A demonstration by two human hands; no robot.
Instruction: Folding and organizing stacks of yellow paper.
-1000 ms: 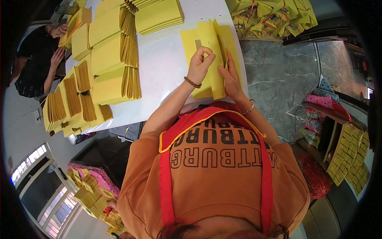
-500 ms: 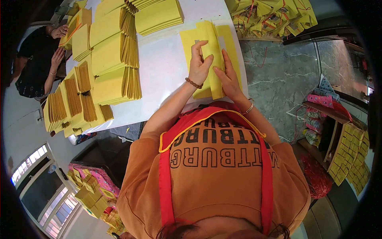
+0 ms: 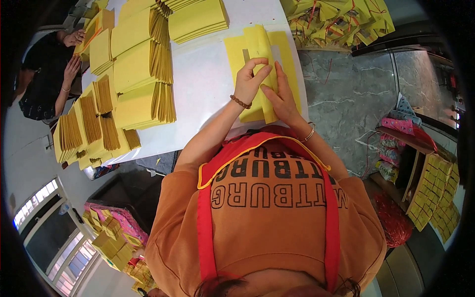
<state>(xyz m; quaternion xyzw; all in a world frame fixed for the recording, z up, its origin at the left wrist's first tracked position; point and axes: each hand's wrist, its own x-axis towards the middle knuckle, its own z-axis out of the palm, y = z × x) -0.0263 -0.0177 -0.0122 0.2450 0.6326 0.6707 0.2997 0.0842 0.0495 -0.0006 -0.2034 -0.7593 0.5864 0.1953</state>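
A: In the head view, how does the folded yellow paper lie from the fingers?

B: Between the two hands, on top of flat yellow sheets near the right edge of the white table. Its long axis runs away from the body, the far end leaning slightly left.

A: Which hand is nearer?

B: Both are at it. The right hand lies along its right side, fingers straight, thumb across the fold. The left hand comes over from the left, index finger bent towards the thumb.

A: Pinching it?

B: I cannot tell; those left fingertips may only be resting there.

A: And against one second ago?

B: Then an edge stood up between the hands; now the fold lies flatter, and the right thumb reaches further left
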